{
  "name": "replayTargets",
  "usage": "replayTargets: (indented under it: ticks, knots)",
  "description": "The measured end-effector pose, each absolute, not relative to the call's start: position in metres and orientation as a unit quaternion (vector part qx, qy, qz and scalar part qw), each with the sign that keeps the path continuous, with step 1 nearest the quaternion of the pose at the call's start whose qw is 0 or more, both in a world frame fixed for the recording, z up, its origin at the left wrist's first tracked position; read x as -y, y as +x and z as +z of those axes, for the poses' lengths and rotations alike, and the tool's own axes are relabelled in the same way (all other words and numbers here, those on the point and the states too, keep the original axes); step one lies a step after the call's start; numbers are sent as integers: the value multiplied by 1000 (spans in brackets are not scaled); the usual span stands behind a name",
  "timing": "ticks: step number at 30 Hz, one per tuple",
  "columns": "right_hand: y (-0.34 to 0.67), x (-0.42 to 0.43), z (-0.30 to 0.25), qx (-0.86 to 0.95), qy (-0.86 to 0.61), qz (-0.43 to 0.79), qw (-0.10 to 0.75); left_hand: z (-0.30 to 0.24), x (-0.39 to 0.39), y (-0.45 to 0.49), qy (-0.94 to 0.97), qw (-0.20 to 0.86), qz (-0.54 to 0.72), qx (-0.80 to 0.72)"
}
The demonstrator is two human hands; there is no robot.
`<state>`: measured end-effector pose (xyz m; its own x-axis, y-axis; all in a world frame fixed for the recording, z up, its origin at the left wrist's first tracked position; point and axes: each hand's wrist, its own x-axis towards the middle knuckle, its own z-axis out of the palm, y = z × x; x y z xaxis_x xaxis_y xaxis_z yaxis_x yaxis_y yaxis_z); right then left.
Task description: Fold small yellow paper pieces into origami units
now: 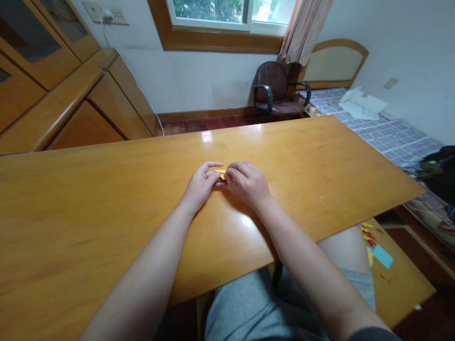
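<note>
Between my two hands is a small piece of folded yellow paper, held just above the wooden table. My left hand pinches its left side between thumb and fingers. From the right, my right hand has its fingers bent over the other end, and the fingertips press together on it. Most of the paper is hidden by my fingers, so its exact folded shape cannot be made out.
Lower right, a wooden bench bears yellow and red folded paper pieces and a light-blue sheet. Beyond the table stand a brown armchair and a bed. Wooden cabinets line the left.
</note>
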<state>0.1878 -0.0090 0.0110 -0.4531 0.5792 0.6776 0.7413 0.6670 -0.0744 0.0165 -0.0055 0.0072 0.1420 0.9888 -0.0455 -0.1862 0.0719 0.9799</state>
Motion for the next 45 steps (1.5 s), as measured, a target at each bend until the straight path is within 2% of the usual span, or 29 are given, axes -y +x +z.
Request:
replayTargets:
  ticks: [45]
  knots:
    - [190,9,13,859,-374,-82,341,10,8,17,486,586,492,-424]
